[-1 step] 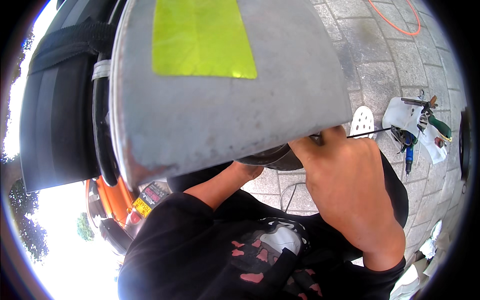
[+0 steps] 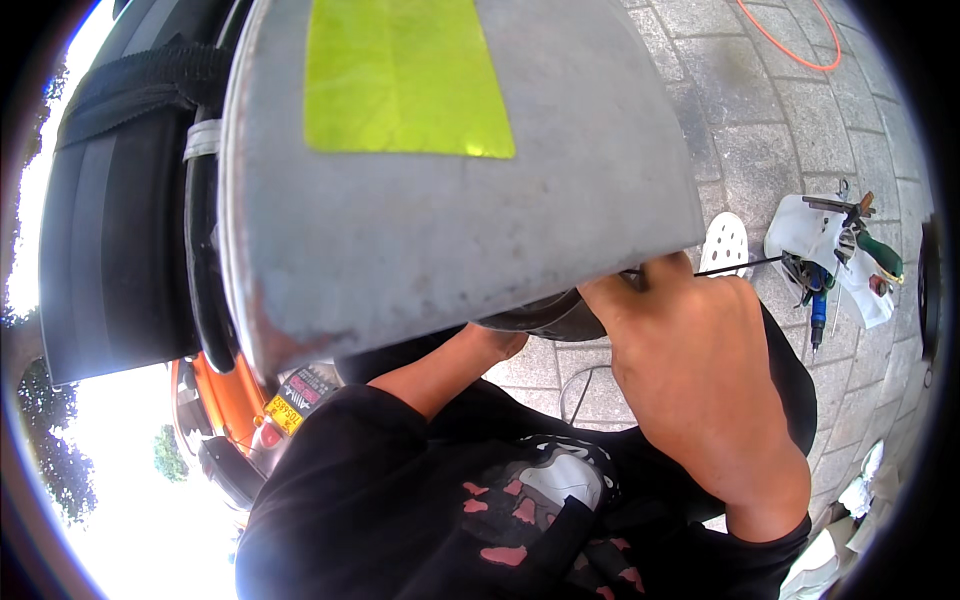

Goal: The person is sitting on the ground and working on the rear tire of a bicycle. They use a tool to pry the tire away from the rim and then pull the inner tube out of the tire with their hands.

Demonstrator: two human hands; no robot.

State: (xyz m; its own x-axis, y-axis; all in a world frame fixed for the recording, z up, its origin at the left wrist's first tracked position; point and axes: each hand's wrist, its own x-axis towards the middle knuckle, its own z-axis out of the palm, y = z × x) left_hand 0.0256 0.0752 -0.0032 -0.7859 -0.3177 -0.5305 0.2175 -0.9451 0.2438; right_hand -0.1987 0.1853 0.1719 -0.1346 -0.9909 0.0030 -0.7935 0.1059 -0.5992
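A large grey mudguard-like panel (image 2: 480,210) with a bright yellow-green patch (image 2: 405,80) fills the upper middle, close to me. Below its lower edge shows part of a dark, curved, tyre-like piece (image 2: 560,318). My right hand (image 2: 680,330) is at the panel's lower right edge, thumb and fingers curled in; what they grip is hidden. A thin black rod or cable (image 2: 740,266) runs right from beside its knuckles. My left hand (image 2: 508,340) reaches under the panel against the dark piece; its fingers are out of sight.
A white container of tools (image 2: 800,228) stands on the grey paving at the right, near a white clog (image 2: 725,243). An orange hose (image 2: 800,60) lies at the top right. A black vehicle part (image 2: 120,230) and an orange vehicle (image 2: 228,395) are at the left.
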